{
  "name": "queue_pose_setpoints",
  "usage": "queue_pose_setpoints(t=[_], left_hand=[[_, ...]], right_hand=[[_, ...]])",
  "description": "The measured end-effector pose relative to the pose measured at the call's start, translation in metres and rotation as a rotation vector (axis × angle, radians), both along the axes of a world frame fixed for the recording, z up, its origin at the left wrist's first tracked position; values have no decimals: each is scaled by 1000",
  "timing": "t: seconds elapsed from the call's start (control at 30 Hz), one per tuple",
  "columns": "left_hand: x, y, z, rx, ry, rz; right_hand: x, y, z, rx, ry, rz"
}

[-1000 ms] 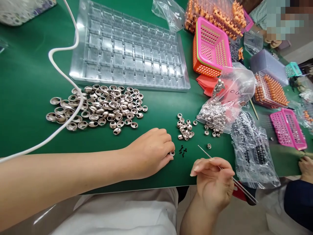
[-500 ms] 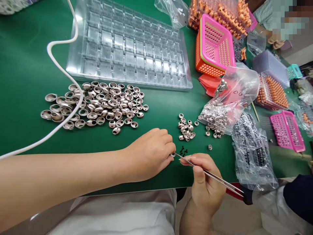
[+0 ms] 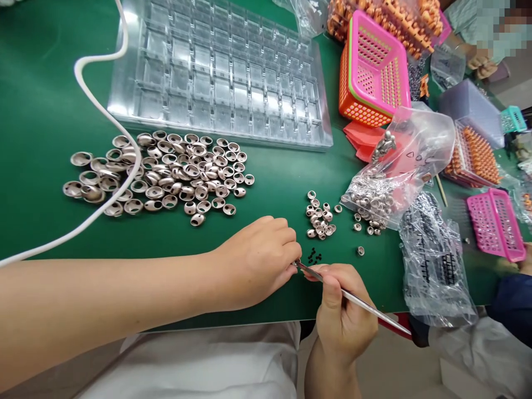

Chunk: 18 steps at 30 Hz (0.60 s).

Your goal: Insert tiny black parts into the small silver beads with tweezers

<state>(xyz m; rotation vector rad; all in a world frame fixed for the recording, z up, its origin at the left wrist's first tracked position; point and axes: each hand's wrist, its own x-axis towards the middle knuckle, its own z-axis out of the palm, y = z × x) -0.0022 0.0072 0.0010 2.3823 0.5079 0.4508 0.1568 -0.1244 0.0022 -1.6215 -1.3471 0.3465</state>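
Nearest, white cloth spreads below the edge of the green tabletop. Just above that edge, the right hand grips a pair of metal tweezers, its fingers closed around the shaft, which slants up and left. The tweezers' tip meets the left hand, whose fingers are pinched on a small metal piece; most of that piece is hidden, and I cannot tell exactly where the tip touches it.

Just beyond the right fingertips lie a few black bits, and past them a small heap of metal rings. One ring sits apart, to the right. Further right is a clear bag of black parts.

Beyond the left hand spreads a large pile of bigger rings, crossed by a white cable. A printed bag with more rings lies to the right. Behind the large pile is a clear compartmented tray; stacked baskets stand to its right, and orange parts lie behind them. Farthest off, at upper right, are another person's hands.
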Motion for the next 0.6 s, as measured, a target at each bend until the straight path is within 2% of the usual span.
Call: queue_pose_setpoints(t=[0.6], left_hand=[[0,0,1,-7,6,-6]], right_hand=[[-5,6,9,-84,-178,-31]])
